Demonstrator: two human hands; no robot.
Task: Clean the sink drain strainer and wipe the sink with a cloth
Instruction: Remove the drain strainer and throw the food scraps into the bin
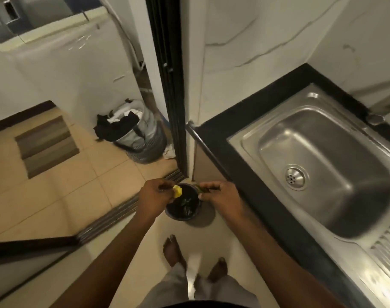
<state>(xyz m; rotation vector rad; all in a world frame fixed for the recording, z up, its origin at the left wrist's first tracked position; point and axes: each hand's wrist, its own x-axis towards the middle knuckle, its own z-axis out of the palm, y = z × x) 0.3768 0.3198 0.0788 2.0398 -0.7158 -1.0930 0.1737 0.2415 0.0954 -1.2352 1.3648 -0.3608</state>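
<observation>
1. Both hands reach out over a small black bin on the floor; the left hand is closed around a yellow lump, though what it is I cannot tell.
2. Curled shut, the right hand grips a dark, blurred object at the bin's rim.
3. Bare feet stand on the pale tile below.
4. To the right, the steel sink sits in a black countertop, its drain strainer in place in the basin.
5. Farther left, a laundry basket of clothes stands by the dark door frame, and a striped mat lies beyond.
</observation>
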